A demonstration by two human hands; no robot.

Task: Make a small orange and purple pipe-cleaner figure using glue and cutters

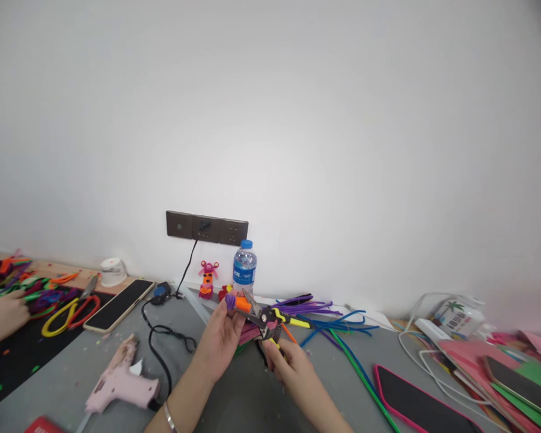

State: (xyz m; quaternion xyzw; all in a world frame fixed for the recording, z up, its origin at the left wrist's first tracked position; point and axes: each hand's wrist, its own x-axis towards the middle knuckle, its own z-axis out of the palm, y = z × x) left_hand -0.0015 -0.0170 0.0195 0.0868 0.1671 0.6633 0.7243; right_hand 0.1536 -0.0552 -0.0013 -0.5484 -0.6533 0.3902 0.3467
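Note:
My left hand [220, 340] is closed round a small pipe-cleaner piece [237, 302] with an orange body and a purple tip, held up above the grey table [234, 397]. My right hand [285, 359] grips the yellow-and-black handles of a pair of snips [270, 317]. The snips' blades point left and meet the orange part of the piece. Beneath both hands lies a pile of pink, purple and blue pipe cleaners [324, 319].
A pink glue gun [119, 379] with a black cord lies at the left, past it a phone [118, 305], yellow and red loops [70, 313] and another person's hand [2, 316]. A water bottle [244, 268] and small figure [207, 279] stand by the wall. Phones [421, 406] and foam sheets [500, 373] lie right.

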